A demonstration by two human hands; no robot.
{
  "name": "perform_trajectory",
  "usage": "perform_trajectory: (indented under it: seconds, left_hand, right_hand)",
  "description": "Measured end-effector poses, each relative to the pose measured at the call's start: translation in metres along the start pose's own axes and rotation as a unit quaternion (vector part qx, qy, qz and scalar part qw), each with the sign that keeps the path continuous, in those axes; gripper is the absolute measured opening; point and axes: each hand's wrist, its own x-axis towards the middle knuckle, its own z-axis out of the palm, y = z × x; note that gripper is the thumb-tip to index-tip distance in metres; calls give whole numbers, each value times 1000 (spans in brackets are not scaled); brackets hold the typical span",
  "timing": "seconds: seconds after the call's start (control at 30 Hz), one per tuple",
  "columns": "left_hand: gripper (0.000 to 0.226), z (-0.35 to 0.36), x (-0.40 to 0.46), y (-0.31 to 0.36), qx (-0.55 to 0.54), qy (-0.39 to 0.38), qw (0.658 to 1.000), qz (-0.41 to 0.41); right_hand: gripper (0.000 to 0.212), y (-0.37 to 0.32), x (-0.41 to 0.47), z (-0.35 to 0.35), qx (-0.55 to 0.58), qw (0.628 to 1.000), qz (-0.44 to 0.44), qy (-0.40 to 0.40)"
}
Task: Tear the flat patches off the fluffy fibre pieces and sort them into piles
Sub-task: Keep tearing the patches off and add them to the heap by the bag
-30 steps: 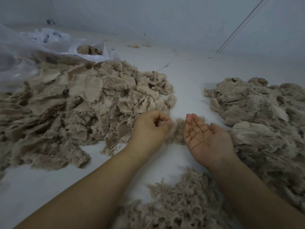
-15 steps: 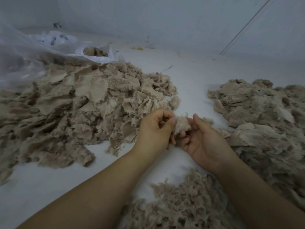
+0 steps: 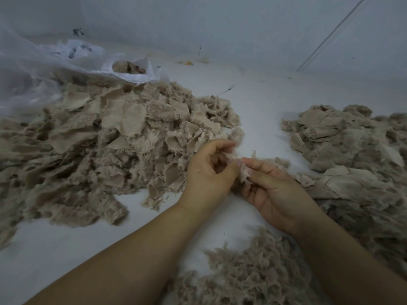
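a small tuft of beige fluffy fibre sits upright mid-worktop, pinched between both hands. a large mound of beige fluffy pieces with flat woven patches fills the worktop's left side. a second such heap of patches and fluff lies along the right edge. a low pile of bare beige fluff lies at the near edge.

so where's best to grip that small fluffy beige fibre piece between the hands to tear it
Probably pinch the small fluffy beige fibre piece at opposite edges: left hand from the left, right hand from the right, since its frayed tuft stands exposed between the thumbs.
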Motion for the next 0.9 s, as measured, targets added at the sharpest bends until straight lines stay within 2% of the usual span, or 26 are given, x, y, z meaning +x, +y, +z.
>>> perform_trajectory:
  seconds: [0.13, 0.23, 0.3, 0.4, 0.63, 0.77, 0.9]
  left_hand:
    - [46, -1, 0, 2, 12, 1, 1000, 4]
    - [53, 0, -1, 2, 41, -30, 999, 4]
    - [54, 2, -2, 2, 44, -37, 998, 2]
    - [47, 2, -2, 1, 50, -14, 999, 6]
    - [17, -6, 8, -4, 18, 34, 998, -44]
    - [14, -4, 6, 0, -2, 15, 999, -45]
    - [13, -2, 2, 3, -41, -8, 998, -53]
  right_hand:
    - [25, 1, 1, 2, 8, 1000, 3, 12]
    - [44, 1, 0, 1, -12, 1000, -3, -11]
    - [43, 1, -1, 0, -29, 999, -11, -26]
    - [30, 1, -2, -1, -38, 999, -23, -32]
    - [43, -1, -1, 1, -23, 999, -20, -27]
    - [45, 0, -1, 0, -50, 998, -31, -37]
    - [32, 0, -2, 1, -39, 998, -27, -32]
